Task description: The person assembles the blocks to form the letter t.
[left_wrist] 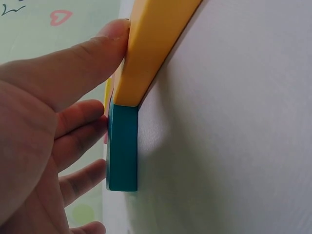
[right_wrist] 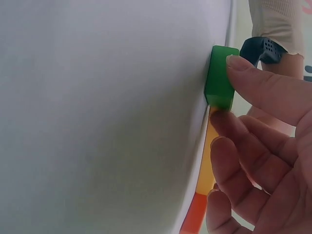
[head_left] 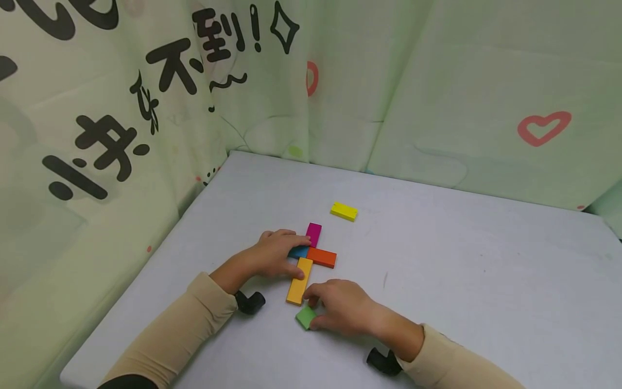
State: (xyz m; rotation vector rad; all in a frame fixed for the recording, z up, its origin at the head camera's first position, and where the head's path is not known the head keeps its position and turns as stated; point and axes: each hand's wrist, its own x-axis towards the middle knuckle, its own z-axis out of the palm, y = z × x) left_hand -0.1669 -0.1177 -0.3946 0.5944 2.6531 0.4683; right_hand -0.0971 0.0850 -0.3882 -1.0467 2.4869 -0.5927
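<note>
On the white table, flat blocks lie end to side in a cross-like shape: a magenta block [head_left: 314, 234], a blue block [left_wrist: 124, 148], a red-orange block [head_left: 322, 257] and a long yellow-orange block [head_left: 299, 281]. My left hand [head_left: 274, 253] rests over them, its thumb on the yellow-orange block and its fairly straight fingers [left_wrist: 80, 141] at the blue one, which they partly cover. Below the yellow-orange block's near end, my right hand [head_left: 347, 307] pinches a green block [head_left: 306, 317] between thumb and fingertip. In the right wrist view, the thumb [right_wrist: 265, 85] presses the green block's side.
A bright yellow block [head_left: 344, 211] lies apart, farther back on the table [head_left: 461, 281]. A pale green printed curtain [head_left: 350, 81] hangs along the back and left edges. Black wrist-worn devices [head_left: 250, 302] sit beneath both wrists.
</note>
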